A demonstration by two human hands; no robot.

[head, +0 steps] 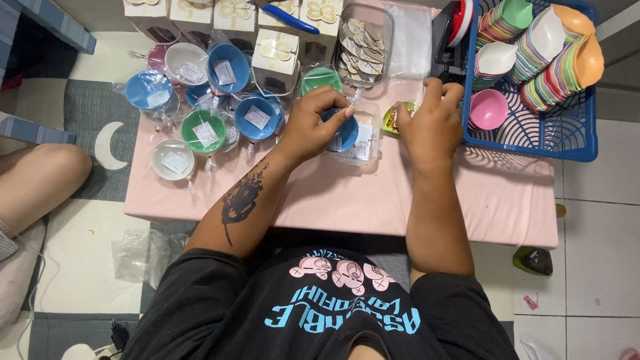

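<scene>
A low pink table is seen from above, and all places are given from it. At its right end a blue basket is set, filled with stacked coloured bowls. On its left half many wrapped bowls in blue, green and white are gathered, and at its far edge white gift boxes and a clear tray of paper tags are placed.

Near the middle of the table a blue bowl in a clear bag is grasped by the left hand, the fingers closed around its rim. It is round, so no long axis can be told; its opening seems tilted toward the right. Just beside it, a small gold-green wrapped item is pinched by the right hand, whose fingers are curled.
</scene>
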